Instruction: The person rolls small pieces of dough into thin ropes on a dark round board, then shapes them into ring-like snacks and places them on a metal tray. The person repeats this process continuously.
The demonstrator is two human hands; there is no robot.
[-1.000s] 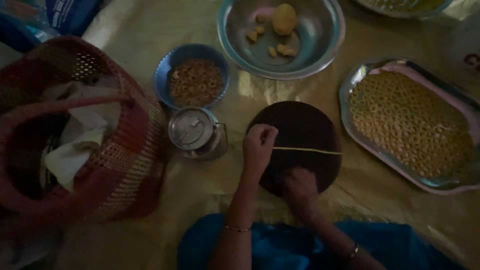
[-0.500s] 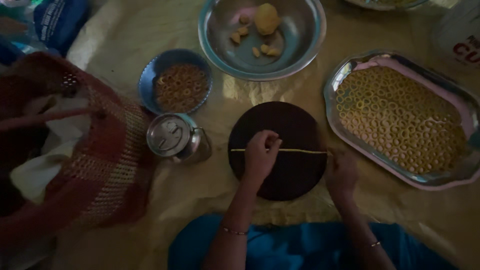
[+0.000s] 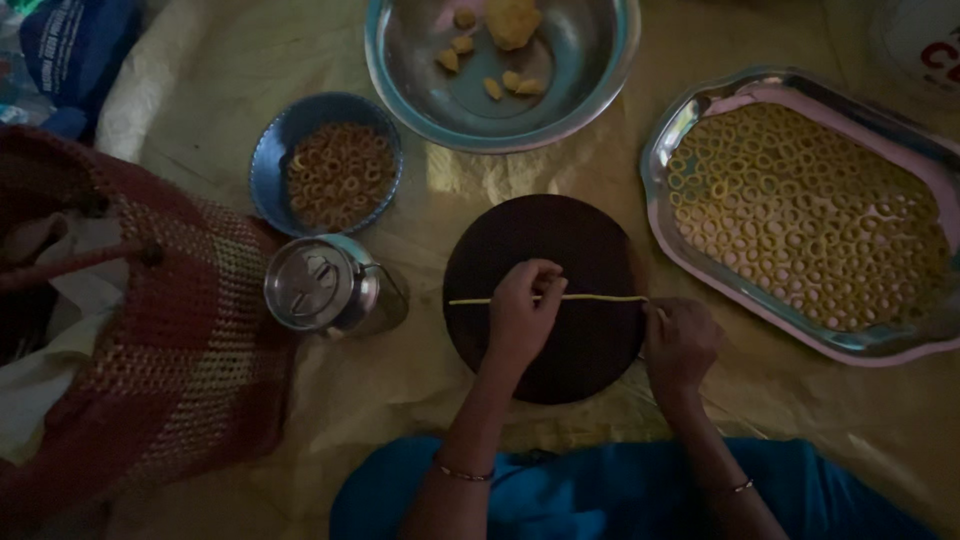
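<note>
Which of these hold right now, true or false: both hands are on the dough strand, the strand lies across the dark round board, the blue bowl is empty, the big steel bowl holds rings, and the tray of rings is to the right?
1. Both hands touch the thin dough strand. True: the left hand and the right hand are each on it.
2. The strand lies across the dark round board. True.
3. The blue bowl is empty. False: it holds small browned rings.
4. The big steel bowl holds rings. False: it holds dough lumps.
5. The tray of pale rings is right of the board. True.
</note>
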